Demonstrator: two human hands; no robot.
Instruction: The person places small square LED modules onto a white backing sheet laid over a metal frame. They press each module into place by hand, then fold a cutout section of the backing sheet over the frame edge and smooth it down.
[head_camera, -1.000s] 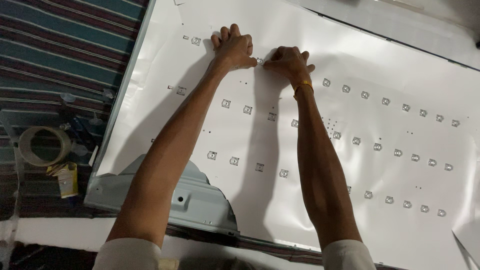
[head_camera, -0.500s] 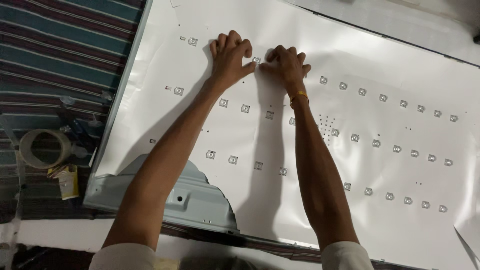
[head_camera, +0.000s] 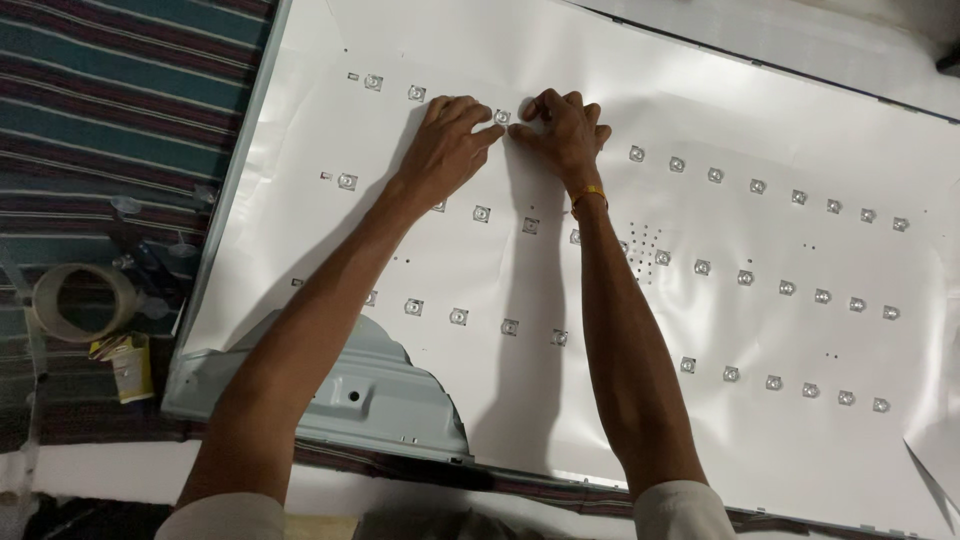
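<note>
Head view: left hand (head_camera: 445, 150) and right hand (head_camera: 560, 130) pinching one lens (head_camera: 502, 117) near sheet's (head_camera: 760, 420) far edge, fingertips pressed together around it. Risk: sideways force creasing sheet or snapping lens off.

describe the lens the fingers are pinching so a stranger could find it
Start at the big white sheet and take its top row of small square lenses. The lens lies where the left hand and right hand meet; it is the only one with fingertips on both sides.
</note>
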